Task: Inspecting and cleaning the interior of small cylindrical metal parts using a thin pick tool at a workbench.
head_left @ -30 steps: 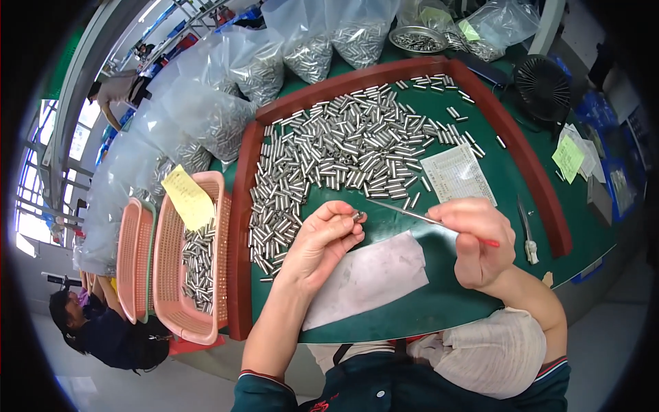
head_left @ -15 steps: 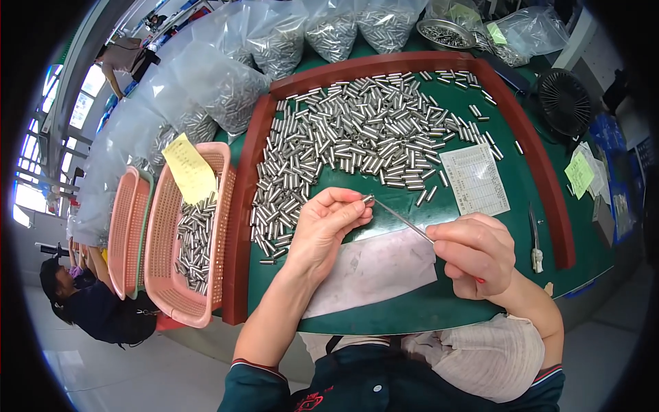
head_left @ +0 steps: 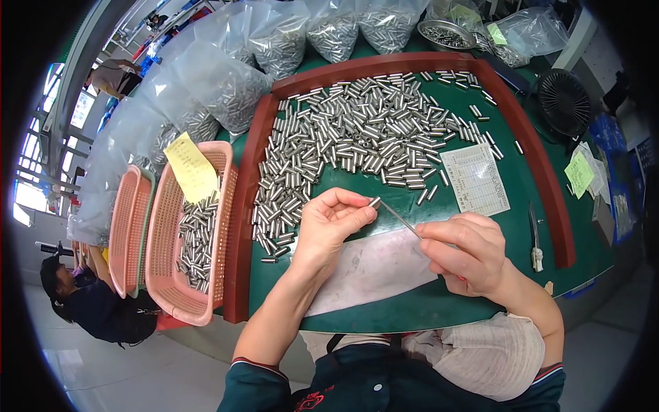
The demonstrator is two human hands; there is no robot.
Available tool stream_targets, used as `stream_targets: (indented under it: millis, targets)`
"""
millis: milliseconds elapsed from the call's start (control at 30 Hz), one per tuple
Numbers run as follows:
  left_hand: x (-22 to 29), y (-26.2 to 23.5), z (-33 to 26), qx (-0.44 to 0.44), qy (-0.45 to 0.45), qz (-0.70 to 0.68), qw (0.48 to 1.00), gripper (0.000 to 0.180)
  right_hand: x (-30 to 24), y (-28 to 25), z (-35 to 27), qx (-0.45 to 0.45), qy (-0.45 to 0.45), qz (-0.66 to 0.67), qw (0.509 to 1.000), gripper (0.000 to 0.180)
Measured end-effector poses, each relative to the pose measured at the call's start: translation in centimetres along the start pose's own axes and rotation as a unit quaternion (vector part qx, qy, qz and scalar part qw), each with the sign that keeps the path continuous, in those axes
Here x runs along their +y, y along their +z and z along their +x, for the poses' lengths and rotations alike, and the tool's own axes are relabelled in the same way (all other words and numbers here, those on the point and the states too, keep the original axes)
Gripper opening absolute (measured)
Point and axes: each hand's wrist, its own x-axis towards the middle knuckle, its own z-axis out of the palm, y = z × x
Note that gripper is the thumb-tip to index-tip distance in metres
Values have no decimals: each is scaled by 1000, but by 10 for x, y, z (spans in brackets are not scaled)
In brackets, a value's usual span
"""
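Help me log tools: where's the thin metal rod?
The rod is right of centre in the head view, in the right hand, its tip near the left hand.

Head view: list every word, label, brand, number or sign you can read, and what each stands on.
None is legible enough to quote.
Yellow slip on the pink basket: writing, too small.
White sheet on the green table: printed rows, too small.
Green note at the right: marks, too blurred.
Red emblem on the dark top: too small.

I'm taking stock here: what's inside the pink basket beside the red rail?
Inside the pink basket lie loose metal cylinders, with a yellow slip across its far end. Cylinders beneath the top layer, and whatever the slip covers, cannot be seen.
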Motion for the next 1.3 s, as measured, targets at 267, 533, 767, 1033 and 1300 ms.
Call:
stream_targets:
  millis: [267, 533, 767, 1033, 1300]
  targets:
    - [-7, 18, -2, 77, 182, 164, 967, 6, -7, 8, -1, -33, -124, -20, 992, 13]
    - [14, -8, -7, 13, 111, 37, 993, 20, -19, -12, 4, -7, -114, 16, 993, 15]
    - [8, -37, -136, -75, 60, -185, 978, 13, -18, -20, -1, -28, -5, 29, 999, 17]
    - [-93, -78, -204, -12, -54, -331, 942, 16, -5, -18, -19, 4, 13, 68, 998, 34]
    - [-153, -98, -208, -2, -67, -389, 919, 17, -5, -7, -21, 15, 3, 40, 999, 33]
